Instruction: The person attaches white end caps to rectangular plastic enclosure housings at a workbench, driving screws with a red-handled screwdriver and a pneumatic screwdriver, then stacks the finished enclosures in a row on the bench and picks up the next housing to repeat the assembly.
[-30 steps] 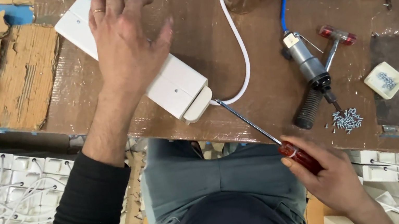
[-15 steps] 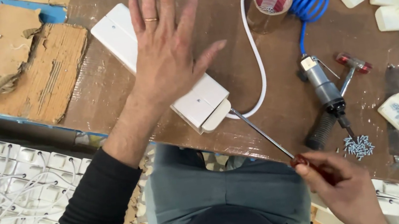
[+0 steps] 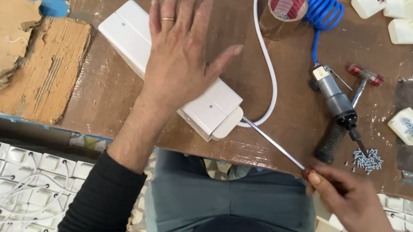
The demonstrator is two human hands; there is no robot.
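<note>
Here my left hand lies flat on the long white power strip, fingers spread, pinning it to the brown bench; my right hand, below the strip's near end, pinches a red-handled screwdriver, tip at that end's cap; I'd judge steady downward pressure and a straight shaft matter most.

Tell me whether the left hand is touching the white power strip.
Touching. The head view shows the left hand lying flat, palm down, on top of the white power strip, with no gap between palm and casing.
</note>
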